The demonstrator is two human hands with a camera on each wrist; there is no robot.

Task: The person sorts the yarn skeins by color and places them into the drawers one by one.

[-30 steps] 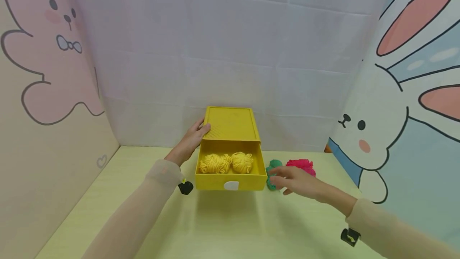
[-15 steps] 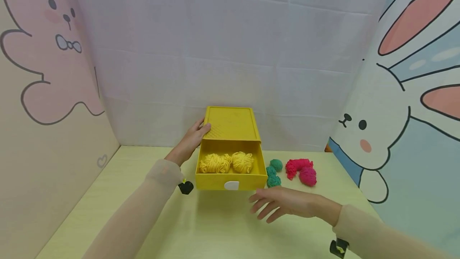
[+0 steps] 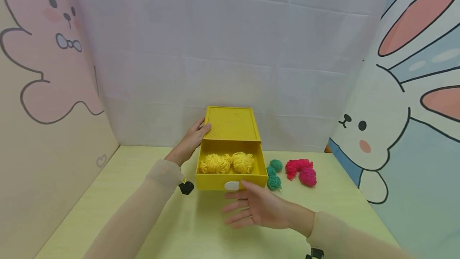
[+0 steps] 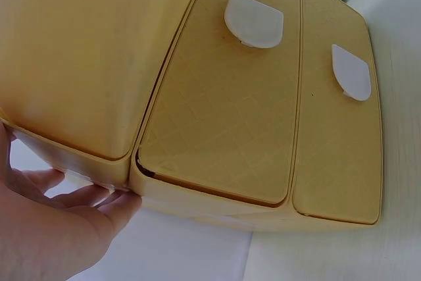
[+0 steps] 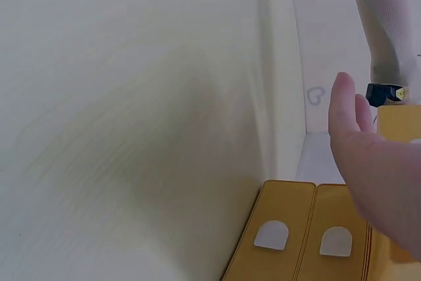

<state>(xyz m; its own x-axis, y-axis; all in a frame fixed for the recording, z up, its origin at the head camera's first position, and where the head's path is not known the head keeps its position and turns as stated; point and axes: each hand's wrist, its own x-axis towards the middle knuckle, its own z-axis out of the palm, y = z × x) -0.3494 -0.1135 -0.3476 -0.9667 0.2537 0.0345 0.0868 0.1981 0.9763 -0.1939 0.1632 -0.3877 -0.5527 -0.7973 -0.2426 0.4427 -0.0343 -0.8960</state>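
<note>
A yellow drawer cabinet [image 3: 230,124] stands against the back wall with its top drawer [image 3: 215,181] pulled out. Inside lie two bundles of yellow yarn [image 3: 216,164]. My left hand [image 3: 190,141] holds the cabinet at its left side, thumb on the top edge and fingers against the side wall. My right hand [image 3: 264,207] is spread in front of the drawer, palm turned inward. Its thumb is by the white handle [image 3: 231,186]; whether they touch I cannot tell. Below, two closed drawers [image 4: 220,97] show in the left wrist view.
Right of the cabinet lie green yarn balls [image 3: 274,183] and pink and red yarn [image 3: 307,176] on the pale table [image 3: 172,231]. A white sheet covers the back wall [image 3: 230,43]. Side panels carry a pink bear [image 3: 61,75] and a white rabbit [image 3: 377,131].
My right hand has moved left from over the green yarn to the drawer front, its fingers spreading. The green and pink yarn is uncovered. My left hand and the cabinet have stayed put.
</note>
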